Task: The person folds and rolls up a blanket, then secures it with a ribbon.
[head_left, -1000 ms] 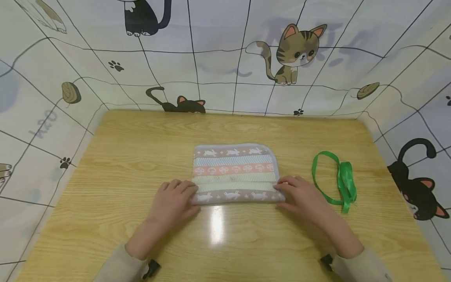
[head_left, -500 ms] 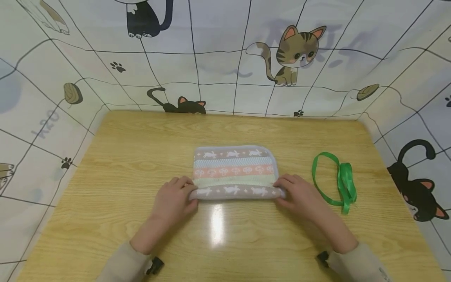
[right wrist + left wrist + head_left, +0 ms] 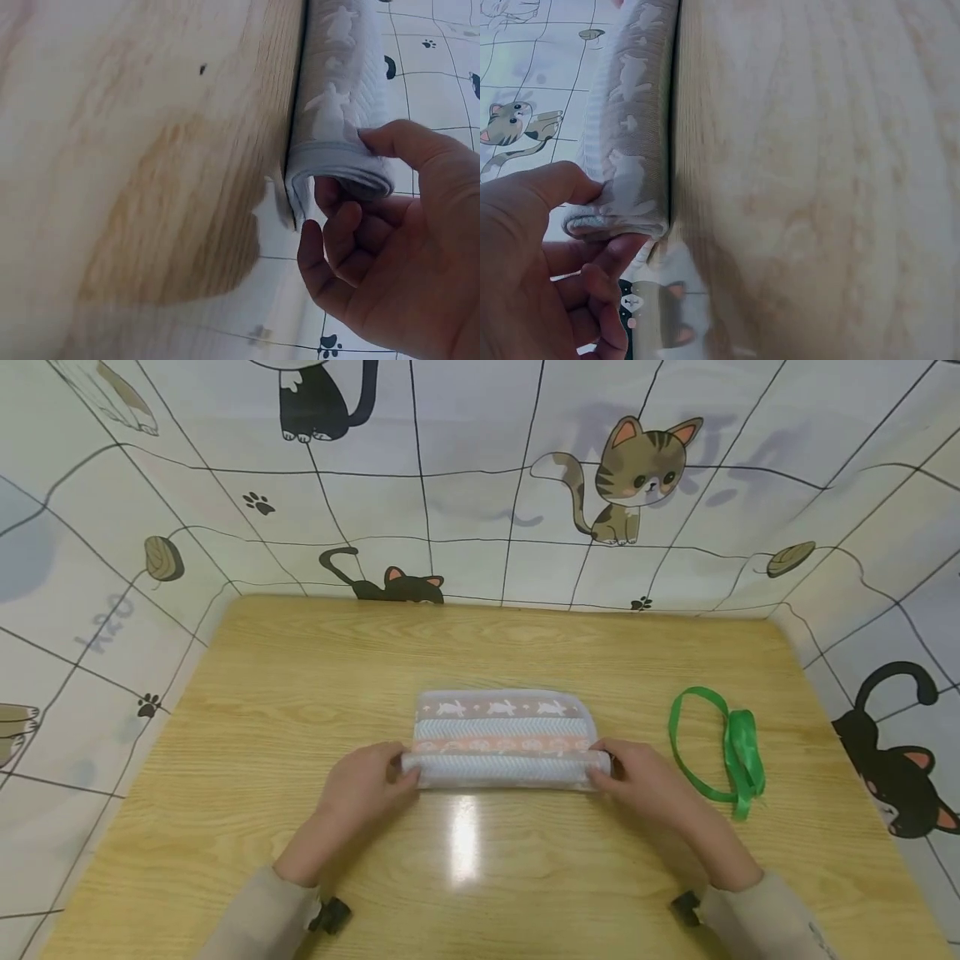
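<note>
A striped cloth (image 3: 504,727) with white rabbit figures and a pale border lies mid-table, its near part rolled up into a flattened roll (image 3: 502,771). At the roll's left end my left hand (image 3: 367,783) pinches it between thumb and fingers. My right hand (image 3: 642,779) pinches the other end the same way. Folded layers of the cloth (image 3: 619,225) show at the left end in the left wrist view. From the right wrist, the cloth's end (image 3: 337,161) curls over, thumb on the outside and fingertips tucked beneath.
A looped bundle of green ribbon (image 3: 741,752) lies to the right of the right hand on the wooden table (image 3: 300,668). A white sheet printed with cats (image 3: 480,502) stands behind the table and along both sides.
Both hands have rolled the cloth's near edge away from the person. Less of the flat striped part shows, and the rabbit band at the front has turned under.
</note>
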`<move>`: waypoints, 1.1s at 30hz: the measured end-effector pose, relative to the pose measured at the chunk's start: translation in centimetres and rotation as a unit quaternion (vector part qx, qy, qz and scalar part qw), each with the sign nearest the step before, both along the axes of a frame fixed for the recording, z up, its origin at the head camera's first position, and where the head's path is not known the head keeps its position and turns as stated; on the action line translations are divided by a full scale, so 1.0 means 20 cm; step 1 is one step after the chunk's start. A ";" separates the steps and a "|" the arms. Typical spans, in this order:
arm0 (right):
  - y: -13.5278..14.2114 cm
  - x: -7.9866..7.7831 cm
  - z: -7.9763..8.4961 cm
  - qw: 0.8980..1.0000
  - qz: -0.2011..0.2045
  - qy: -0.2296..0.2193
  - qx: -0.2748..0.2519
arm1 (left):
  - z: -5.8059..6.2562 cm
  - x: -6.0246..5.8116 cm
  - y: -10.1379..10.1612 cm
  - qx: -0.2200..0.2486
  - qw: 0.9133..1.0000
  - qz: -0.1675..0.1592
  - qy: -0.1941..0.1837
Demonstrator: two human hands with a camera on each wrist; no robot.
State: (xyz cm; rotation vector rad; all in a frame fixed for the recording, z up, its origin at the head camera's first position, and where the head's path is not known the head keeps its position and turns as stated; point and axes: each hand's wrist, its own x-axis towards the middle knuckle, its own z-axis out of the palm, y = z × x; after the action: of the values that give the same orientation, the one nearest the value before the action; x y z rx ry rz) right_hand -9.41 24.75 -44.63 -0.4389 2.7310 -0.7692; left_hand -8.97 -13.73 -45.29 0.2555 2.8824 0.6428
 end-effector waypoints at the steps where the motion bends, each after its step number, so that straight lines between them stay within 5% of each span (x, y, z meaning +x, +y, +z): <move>1: 0.00 0.00 0.00 1.000 -0.006 -0.008 -0.007 | 0.00 -0.01 0.00 0.005 1.000 0.004 -0.010; 5: 0.00 -0.03 -0.01 0.998 -0.026 -0.027 -0.041 | -0.01 -0.04 0.01 0.019 0.999 0.022 -0.042; 10: -0.01 -0.06 -0.01 0.998 -0.035 -0.020 -0.052 | -0.03 -0.08 0.02 0.032 0.998 0.025 -0.037; 17: -0.05 -0.07 -0.02 0.996 -0.028 0.076 0.022 | -0.08 -0.08 0.05 -0.003 0.997 0.011 0.073; 22: -0.07 -0.06 -0.02 0.981 -0.007 0.181 0.074 | -0.06 -0.06 0.07 -0.074 0.980 -0.047 0.177; 27: -0.07 -0.03 -0.01 0.966 0.028 0.234 0.108 | -0.01 -0.03 0.06 -0.122 0.970 -0.082 0.191; 33: -0.07 0.00 -0.02 0.970 0.038 0.200 0.133 | -0.01 -0.02 0.06 -0.160 0.967 -0.102 0.172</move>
State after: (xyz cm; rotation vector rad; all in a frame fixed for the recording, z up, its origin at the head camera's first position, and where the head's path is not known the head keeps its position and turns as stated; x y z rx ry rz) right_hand -9.33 23.36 -44.97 -0.6954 3.1045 -0.3100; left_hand -9.30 -12.52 -45.52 0.6625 3.1624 0.0979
